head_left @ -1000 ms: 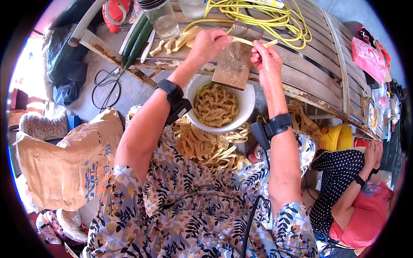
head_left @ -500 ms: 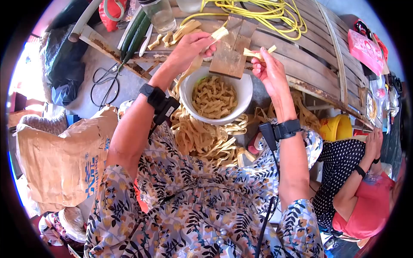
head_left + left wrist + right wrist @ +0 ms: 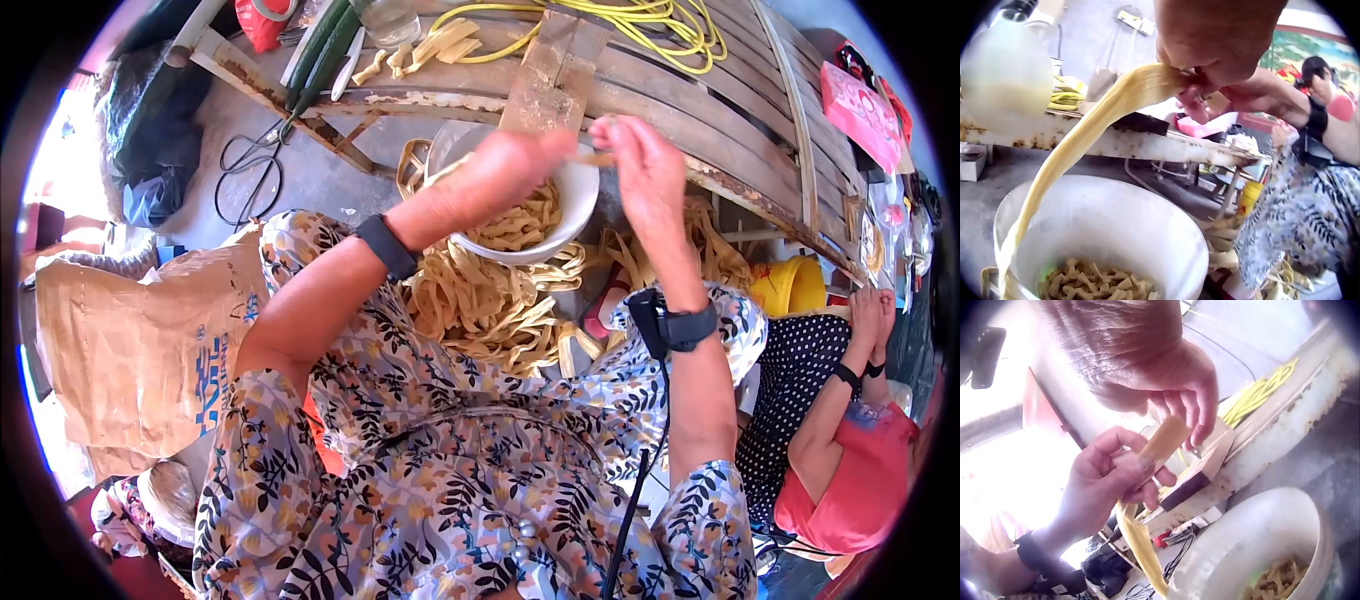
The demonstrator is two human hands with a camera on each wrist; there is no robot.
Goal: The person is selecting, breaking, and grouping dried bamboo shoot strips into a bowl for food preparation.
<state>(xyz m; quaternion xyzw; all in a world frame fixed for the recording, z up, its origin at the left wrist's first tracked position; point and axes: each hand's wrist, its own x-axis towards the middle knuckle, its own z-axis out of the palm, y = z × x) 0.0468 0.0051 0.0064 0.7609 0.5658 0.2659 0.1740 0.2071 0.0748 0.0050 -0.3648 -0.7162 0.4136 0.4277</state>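
My left hand [image 3: 510, 175], blurred in the head view, grips a long pale yellow strip [image 3: 1085, 134] that looks like tofu skin. In the right wrist view its thumb and fingers pinch the strip, whose short flat end [image 3: 1166, 437] sticks up. The long part hangs down past the rim of a white bucket [image 3: 1107, 187]. My right hand [image 3: 640, 165] is close beside it, fingers bent; in the right wrist view the strip's end overlaps its fingertips, and I cannot tell whether they hold it. Several short knotted pieces [image 3: 1275, 578] lie in the bucket.
Behind the bucket is a slatted bench [image 3: 690, 120] bearing a wooden board [image 3: 550, 85], yellow cable [image 3: 675, 50], cucumbers [image 3: 320, 60] and a few strips [image 3: 445, 42]. More strips [image 3: 480, 300] are heaped below the bucket. A paper sack [image 3: 140, 350] stands left; another person [image 3: 850, 470] sits right.
Both hands have come lower and closer together; the left moved right over the bucket. The short knotted piece at my right fingertips no longer shows there.
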